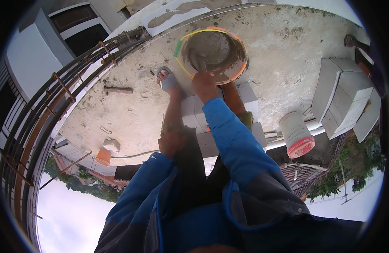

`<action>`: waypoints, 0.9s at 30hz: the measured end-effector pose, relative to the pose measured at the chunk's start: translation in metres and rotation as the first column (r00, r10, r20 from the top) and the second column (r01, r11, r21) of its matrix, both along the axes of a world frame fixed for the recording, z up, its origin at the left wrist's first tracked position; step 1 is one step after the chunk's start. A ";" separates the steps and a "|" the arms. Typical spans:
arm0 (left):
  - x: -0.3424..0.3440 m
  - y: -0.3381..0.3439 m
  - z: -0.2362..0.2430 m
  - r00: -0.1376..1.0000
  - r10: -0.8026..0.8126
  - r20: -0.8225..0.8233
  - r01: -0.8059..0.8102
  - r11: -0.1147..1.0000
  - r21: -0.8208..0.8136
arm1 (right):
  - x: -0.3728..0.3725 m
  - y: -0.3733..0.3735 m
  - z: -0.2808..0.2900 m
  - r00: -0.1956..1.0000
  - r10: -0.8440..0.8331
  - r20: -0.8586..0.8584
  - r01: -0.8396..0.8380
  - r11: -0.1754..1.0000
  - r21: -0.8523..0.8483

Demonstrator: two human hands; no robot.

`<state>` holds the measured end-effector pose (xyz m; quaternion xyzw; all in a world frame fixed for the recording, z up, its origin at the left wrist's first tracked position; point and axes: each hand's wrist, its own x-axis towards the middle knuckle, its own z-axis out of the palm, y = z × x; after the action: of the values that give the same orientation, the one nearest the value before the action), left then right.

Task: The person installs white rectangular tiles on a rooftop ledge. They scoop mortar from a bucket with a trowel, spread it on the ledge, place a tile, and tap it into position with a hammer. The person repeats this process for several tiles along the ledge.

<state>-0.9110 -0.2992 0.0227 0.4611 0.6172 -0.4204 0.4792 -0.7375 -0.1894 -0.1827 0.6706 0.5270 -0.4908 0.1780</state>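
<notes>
My right hand [205,85] is closed at the near rim of a round bucket [234,72] with a yellow and green handle. It grips what looks like a mortar-smeared trowel [197,60], whose grey blade dips into the bucket. Wet grey mortar [215,45] lies inside. The grip itself is hidden under my fingers. My left hand [172,142] rests over my left knee with no tool visible in it; its fingers lie loosely over the dark trouser leg.
Pale blocks [192,110] sit beneath and between my legs. A whitish bucket with a red rim [296,134] lies to the right, before stacked grey blocks [344,97]. Bundled rebar [55,90] runs along the left. A small orange pail [103,156] stands near the slab edge. Another person's foot [350,41] shows far right.
</notes>
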 end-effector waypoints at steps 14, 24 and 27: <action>0.013 0.004 -0.002 0.998 -0.067 -0.009 0.067 0.996 -0.063 | 0.113 -0.044 0.030 0.846 -0.457 -0.274 0.486 0.873 0.046; 0.022 -0.008 -0.010 0.997 -0.033 -0.071 0.030 0.999 -0.039 | 0.220 0.091 0.062 0.766 -0.511 -0.390 0.590 0.800 0.110; 0.030 -0.013 -0.025 0.998 -0.049 -0.050 0.047 0.998 -0.041 | 0.279 0.134 0.024 0.657 -0.611 -0.442 0.684 0.729 0.008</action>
<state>-0.8807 -0.3122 -0.0021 0.4555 0.6094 -0.4556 0.4622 -0.4587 -0.0553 -0.1588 0.7085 0.3176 -0.6031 -0.1829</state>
